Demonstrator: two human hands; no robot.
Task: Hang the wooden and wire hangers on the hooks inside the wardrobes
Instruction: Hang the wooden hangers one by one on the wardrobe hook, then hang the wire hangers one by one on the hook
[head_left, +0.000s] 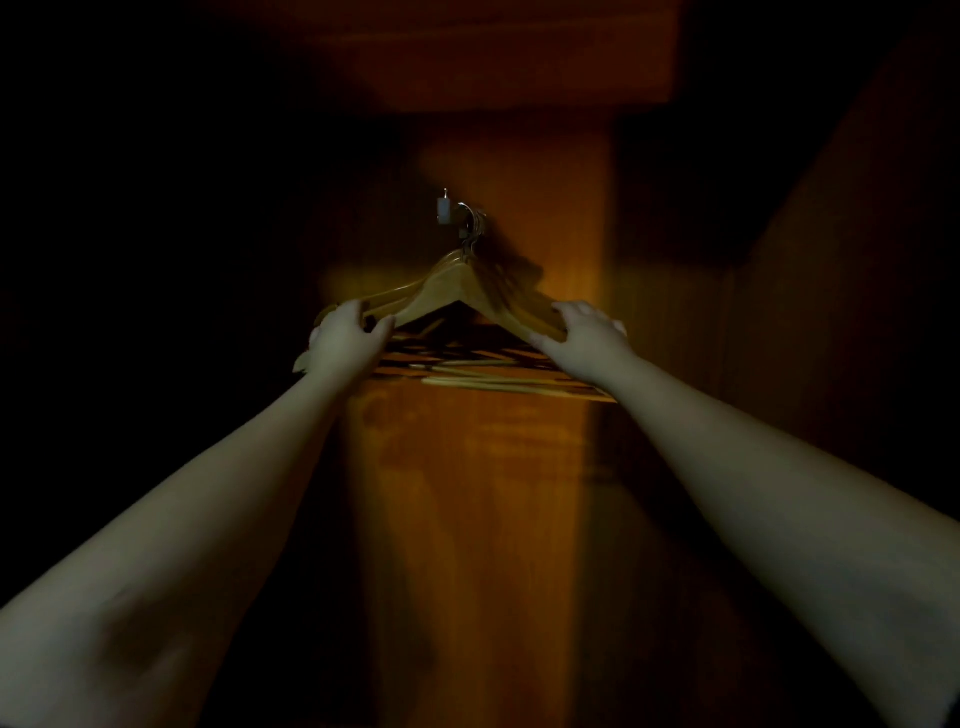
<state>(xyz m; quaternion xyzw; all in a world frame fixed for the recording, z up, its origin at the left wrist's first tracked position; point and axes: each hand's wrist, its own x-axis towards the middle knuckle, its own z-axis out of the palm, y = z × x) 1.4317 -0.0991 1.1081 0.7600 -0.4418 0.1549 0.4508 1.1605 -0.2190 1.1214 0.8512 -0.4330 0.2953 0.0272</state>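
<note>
Head view. A bundle of wooden hangers (457, 291) hangs against the wardrobe's back panel (498, 467), their metal necks gathered over the wall hook (453, 214). The hanging looks done for this bundle, though in the dim light it is unclear whether every neck is seated. No wire hangers can be made out; those appear outstanding. Both arms are extended forward and upward. The left hand (345, 335) grips the bundle's left shoulder, fingers curled round it. The right hand (584, 327) clasps the right shoulder, thumb underneath.
</note>
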